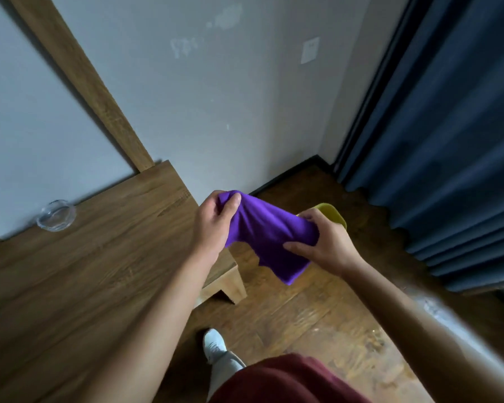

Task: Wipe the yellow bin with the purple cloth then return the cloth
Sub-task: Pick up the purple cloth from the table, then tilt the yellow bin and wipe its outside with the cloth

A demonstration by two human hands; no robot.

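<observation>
The purple cloth (266, 232) is stretched in the air between both hands, its loose end hanging down. My left hand (216, 219) pinches its upper left end above the corner of the wooden table. My right hand (329, 242) grips its right side, thumb underneath. The yellow bin (333, 213) stands on the floor behind my right hand; only part of its rim and upper wall shows, the rest is hidden by the hand and the cloth.
A wooden table (85, 257) fills the left, with a clear glass ashtray (56, 215) near the wall. Dark blue curtains (448, 155) hang at the right. Wooden floor (317, 315) lies below, with my white shoe (214, 343) on it. A grey wall is ahead.
</observation>
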